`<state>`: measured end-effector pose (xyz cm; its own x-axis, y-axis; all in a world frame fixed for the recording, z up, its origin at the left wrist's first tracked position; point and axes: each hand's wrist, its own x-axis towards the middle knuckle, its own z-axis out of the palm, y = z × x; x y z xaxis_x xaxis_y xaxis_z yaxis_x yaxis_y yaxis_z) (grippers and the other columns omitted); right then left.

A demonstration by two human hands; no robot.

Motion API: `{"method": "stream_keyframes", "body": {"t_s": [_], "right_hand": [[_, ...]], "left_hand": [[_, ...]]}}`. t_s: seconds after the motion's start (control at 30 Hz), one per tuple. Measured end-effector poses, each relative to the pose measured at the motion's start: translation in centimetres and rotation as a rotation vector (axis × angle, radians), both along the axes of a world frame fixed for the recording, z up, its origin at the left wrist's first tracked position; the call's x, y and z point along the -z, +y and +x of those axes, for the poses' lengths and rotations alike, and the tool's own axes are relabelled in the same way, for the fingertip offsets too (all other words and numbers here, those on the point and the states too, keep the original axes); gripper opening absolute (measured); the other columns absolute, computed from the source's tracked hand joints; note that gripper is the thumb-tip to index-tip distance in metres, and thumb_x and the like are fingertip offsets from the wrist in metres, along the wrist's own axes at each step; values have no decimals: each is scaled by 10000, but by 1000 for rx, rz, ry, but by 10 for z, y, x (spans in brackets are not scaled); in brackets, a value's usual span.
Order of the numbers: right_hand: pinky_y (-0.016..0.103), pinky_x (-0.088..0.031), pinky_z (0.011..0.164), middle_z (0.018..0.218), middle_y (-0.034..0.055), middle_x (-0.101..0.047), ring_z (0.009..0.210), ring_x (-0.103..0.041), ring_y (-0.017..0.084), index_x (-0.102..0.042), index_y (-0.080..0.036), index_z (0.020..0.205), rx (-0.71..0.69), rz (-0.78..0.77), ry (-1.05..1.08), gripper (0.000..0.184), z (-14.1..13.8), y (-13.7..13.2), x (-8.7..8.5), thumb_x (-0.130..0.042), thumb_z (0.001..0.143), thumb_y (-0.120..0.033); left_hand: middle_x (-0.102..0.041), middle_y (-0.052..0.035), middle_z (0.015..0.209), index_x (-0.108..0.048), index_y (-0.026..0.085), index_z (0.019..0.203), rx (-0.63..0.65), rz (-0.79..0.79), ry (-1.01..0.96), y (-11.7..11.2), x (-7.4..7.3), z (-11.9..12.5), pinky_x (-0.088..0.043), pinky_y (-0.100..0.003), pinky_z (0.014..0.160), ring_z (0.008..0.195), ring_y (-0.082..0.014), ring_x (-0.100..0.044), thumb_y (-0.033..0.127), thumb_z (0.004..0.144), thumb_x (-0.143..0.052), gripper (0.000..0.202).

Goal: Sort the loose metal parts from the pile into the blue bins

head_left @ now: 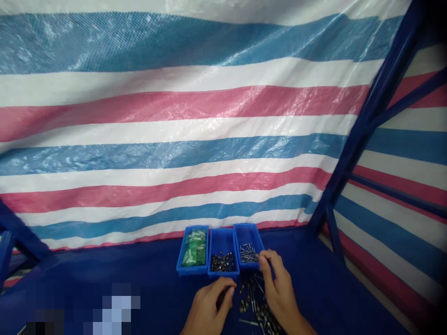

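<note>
The left hand [209, 309] curls narrowly beside loose pins [252, 302]; the right hand [279, 291] pinches at the right bin [256, 238]. Whether either holds anything is unclear. The middle bin [223, 273] and green packets [194, 249] lie just ahead.

One head-worn camera faces forward and down, sitting close above the left hand [208, 311] and right hand [279, 291], with the striped tarp [174, 116] beyond.

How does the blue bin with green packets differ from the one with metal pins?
The packet bin holds green packets that nearly fill it; the pin bin holds metal pins in a heap. The right hand is beside the pin bin, not the packet bin. Both are blue plastic.
</note>
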<state>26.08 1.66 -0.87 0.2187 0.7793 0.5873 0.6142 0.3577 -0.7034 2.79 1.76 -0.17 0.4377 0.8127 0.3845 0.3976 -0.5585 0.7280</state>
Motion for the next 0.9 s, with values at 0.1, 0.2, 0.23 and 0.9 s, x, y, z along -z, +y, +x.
{"method": "stream_keyframes", "body": {"t_s": [0.1, 0.2, 0.23, 0.9], "right_hand": [[304, -533, 771, 888, 21, -679, 840, -642, 218, -653, -278, 1000, -3, 22, -9, 272, 2, 0, 0, -446, 1134, -393], [307, -531, 771, 864, 20, -680, 828, -644, 216, -651, -271, 944, -40, 13, -29, 294, 1, 1, -1, -452, 1133, -375], [307, -536, 783, 876, 19, -686, 836, -653, 214, -655, -270, 958, -60, 5, -31, 281, 0, 1, -2, -457, 1132, -369], [321, -615, 875, 1050, 55, -738, 993, -734, 228, -685, -281, 1070, -248, 45, -1, 118, -8, 1, -12, -575, 1086, -322]], "left_hand": [[-738, -3, 785, -697, 260, 1124, 15, -1, 7, 0, 2, -1, -522, -184, 619, 664, -151, -698, 420, 1132, -456, 289], [-745, -7, 820, -694, 271, 1168, 5, 5, 18, 1, 7, -1, -536, -189, 633, 678, -153, -701, 416, 1121, -481, 262], [-744, -7, 830, -687, 274, 1195, -3, 8, 20, 2, 9, -2, -539, -190, 634, 676, -152, -698, 417, 1116, -496, 251], [-781, -14, 916, -599, 345, 1497, -9, 63, 18, 5, 20, -1, -587, -193, 663, 691, -152, -731, 433, 1115, -495, 406]]}}
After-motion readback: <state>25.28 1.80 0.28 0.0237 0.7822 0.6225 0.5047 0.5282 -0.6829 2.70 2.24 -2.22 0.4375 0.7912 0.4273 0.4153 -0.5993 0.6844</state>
